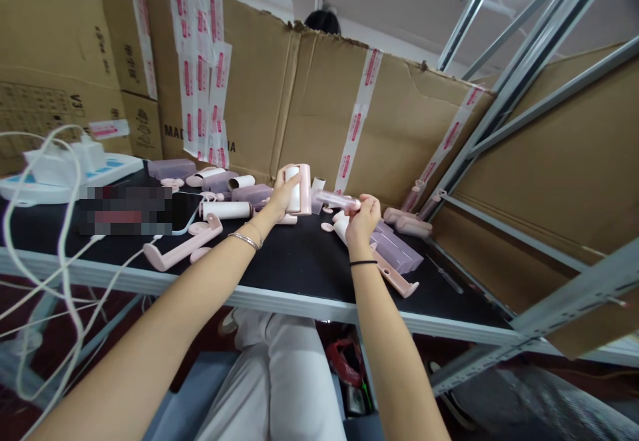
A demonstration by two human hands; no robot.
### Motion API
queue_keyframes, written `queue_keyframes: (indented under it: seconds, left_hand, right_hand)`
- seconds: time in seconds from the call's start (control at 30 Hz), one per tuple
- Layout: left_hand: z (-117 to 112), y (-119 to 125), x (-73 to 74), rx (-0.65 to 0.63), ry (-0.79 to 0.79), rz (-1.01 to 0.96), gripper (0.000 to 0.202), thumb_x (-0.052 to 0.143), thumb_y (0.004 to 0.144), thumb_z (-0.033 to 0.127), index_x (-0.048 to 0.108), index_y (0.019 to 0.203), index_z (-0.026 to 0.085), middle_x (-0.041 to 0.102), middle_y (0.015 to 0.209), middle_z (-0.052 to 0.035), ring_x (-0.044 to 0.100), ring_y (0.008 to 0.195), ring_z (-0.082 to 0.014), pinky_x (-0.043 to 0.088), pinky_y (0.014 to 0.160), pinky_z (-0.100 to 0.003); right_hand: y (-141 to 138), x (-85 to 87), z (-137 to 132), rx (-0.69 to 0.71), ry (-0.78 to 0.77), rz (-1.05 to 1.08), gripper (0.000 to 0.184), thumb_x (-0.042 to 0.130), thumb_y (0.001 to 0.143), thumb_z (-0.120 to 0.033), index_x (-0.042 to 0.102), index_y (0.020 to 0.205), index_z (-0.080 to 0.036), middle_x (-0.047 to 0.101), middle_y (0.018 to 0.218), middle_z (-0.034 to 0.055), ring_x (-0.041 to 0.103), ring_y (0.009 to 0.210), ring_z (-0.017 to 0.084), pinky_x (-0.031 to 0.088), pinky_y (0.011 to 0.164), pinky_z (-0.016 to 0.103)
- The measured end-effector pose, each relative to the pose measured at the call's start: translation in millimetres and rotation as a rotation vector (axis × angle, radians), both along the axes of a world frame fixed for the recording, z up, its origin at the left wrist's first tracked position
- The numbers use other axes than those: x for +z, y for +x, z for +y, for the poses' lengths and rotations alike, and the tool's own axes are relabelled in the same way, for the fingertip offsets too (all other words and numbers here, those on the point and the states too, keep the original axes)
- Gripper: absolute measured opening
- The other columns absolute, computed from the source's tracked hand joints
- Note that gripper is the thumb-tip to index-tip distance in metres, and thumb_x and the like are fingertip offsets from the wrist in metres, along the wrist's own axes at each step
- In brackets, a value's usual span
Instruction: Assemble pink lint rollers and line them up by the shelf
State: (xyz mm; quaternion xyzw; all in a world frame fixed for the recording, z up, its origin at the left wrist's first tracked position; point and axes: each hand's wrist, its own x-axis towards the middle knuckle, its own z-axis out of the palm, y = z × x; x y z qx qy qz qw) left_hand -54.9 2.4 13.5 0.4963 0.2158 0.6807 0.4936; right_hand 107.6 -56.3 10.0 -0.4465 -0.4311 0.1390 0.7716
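Observation:
My left hand (282, 196) is closed around a lint roller head (304, 190), a white roll set in a pink holder, raised just above the table. To its right, my right hand (364, 220) pinches the pink end of a clear purplish rod (335, 199). The rod points left toward the roller head; I cannot tell whether the two touch. Below the right hand lie purple translucent covers (399, 249), a white roll (341, 229) and a pink holder piece (396, 275). Near my left forearm are another white roll (227, 210) and a long pink holder (184, 244).
A black tabletop (299, 265) has a grey metal front edge. On the left are a power strip (107, 165), white cables (64, 241) and a phone (186, 212). Cardboard (249, 95) walls the back; a metal frame (529, 118) stands right, near a thin tool (446, 276).

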Motion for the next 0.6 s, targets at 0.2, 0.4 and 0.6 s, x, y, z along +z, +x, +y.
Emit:
queue_keyframes:
  seconds: [0.2, 0.4, 0.6]
  left_hand:
    - [-20, 4, 6.7, -0.141, -0.007, 0.026, 0.046, 0.069, 0.067, 0.038, 0.045, 0.104, 0.026, 0.057, 0.079, 0.0027, 0.059, 0.057, -0.0107, 0.052, 0.052, -0.026]
    - [-23, 6, 7.4, -0.216, 0.027, 0.031, 0.049, 0.07, 0.065, 0.038, 0.042, 0.104, 0.026, 0.056, 0.082, 0.0026, 0.059, 0.055, -0.0115, 0.051, 0.05, -0.028]
    - [-25, 6, 5.1, -0.123, 0.068, 0.135, 0.045, 0.07, 0.065, 0.038, 0.048, 0.102, 0.025, 0.053, 0.086, 0.0028, 0.054, 0.06, -0.008, 0.049, 0.053, -0.024]
  right_hand:
    - [2, -1.3, 0, -0.059, 0.004, 0.109, 0.017, 0.024, 0.088, -0.031, 0.038, 0.083, -0.023, 0.035, 0.064, -0.0063, 0.04, 0.042, 0.007, 0.039, 0.042, 0.021]
    - [12, -1.9, 3, -0.228, -0.049, 0.07, 0.023, 0.016, 0.089, -0.033, 0.037, 0.089, -0.023, 0.039, 0.073, -0.0023, 0.043, 0.046, 0.009, 0.044, 0.045, 0.025]
    - [13, -4.2, 2, -0.285, -0.095, 0.032, 0.027, 0.012, 0.09, -0.033, 0.037, 0.093, -0.023, 0.038, 0.071, -0.0022, 0.042, 0.046, 0.009, 0.042, 0.042, 0.024]
